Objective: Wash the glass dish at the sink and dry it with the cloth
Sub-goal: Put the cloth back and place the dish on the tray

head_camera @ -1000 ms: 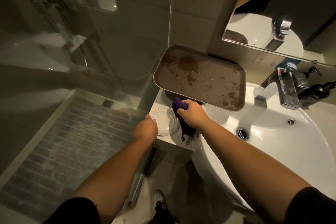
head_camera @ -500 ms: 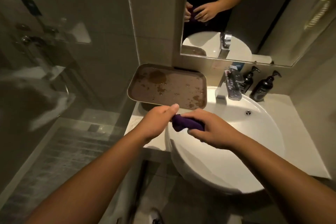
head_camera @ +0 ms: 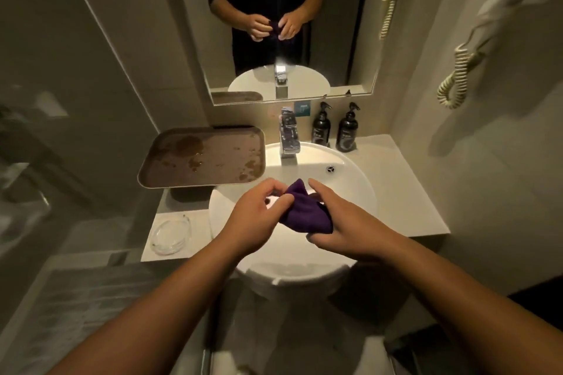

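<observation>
Since 1 s ago the left hand (head_camera: 254, 218) has let go of the glass dish (head_camera: 169, 235) and come over the sink (head_camera: 350, 179); both hands now meet above the basin w/ the purple cloth (head_camera: 306, 213) between them. View has also swung up, so the mirror (head_camera: 292, 24) shows more of the person.

Glass dish sits alone on the white worktop (head_camera: 405, 195), at the front left corner, just left of the sink rim, well apart from either hand. No fingers on it. It's clear glass, so only the rim and glints show; can't tell if wet or dry.

Left hand fingers (head_camera: 285, 201) curled narrow, pinching the cloth's left edge. Right hand (head_camera: 344, 224) cups the cloth from the right and below, fingers closed around the bunched fabric, index stretched along its top. Cloth is bunched, one corner poking up between the hands.

Brown tray (head_camera: 204, 158) sits behind-left of the sink, spotted w/ droplets, overhanging the worktop's left side. Tap (head_camera: 288, 140) at the back of the basin; two dark pump bottles (head_camera: 335, 128) just right of it against the wall. Coiled cord (head_camera: 457, 79) hangs on the right wall.

Hidden: basin floor under the hands, most of the cloth's underside. Bottle labels too small to read. Mirror reflection shows hands holding the cloth; top of the reflection cut off by the frame edge.
</observation>
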Motion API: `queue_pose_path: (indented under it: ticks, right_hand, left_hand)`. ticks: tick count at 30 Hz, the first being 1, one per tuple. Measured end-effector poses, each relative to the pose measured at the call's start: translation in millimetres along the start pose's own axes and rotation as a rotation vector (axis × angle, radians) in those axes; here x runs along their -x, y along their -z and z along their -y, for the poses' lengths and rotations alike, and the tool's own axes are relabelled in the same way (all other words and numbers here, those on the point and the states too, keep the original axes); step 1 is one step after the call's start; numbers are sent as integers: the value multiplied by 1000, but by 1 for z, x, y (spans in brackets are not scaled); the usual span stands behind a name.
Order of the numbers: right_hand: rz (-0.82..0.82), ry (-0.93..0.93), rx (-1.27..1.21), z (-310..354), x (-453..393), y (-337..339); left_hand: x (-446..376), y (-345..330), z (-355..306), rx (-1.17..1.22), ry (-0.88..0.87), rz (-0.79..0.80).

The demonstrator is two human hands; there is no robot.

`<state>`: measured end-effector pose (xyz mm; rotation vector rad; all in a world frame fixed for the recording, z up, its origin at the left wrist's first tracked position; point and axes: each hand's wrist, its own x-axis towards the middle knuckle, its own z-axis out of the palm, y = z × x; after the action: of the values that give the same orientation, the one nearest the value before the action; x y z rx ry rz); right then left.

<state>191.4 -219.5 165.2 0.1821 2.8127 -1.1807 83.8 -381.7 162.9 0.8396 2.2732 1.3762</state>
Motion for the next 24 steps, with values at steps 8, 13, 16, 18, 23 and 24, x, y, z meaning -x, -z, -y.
queue_pose_path:
  ticks: [8, 13, 16, 18, 23, 24]
  right_hand:
    - [211, -16, -381, -19, 36, 31]
    - [128, -17, -281, -19, 42, 36]
    - [44, 24, -205, -16, 45, 34]
    - [-3, 65, -51, -9, 45, 30]
    - [55, 135, 170, 4, 42, 15]
    - [104, 109, 157, 2, 42, 13]
  left_hand:
    - [27, -33, -27, 2, -163, -3]
    - [38, -33, -37, 179, -120, 11]
    - [43, -25, -35, 195, -34, 51]
    - [45, -20, -27, 234, 42, 133]
    - [56, -15, -6, 73, 32, 166]
    - [61, -14, -1, 93, 38, 145]
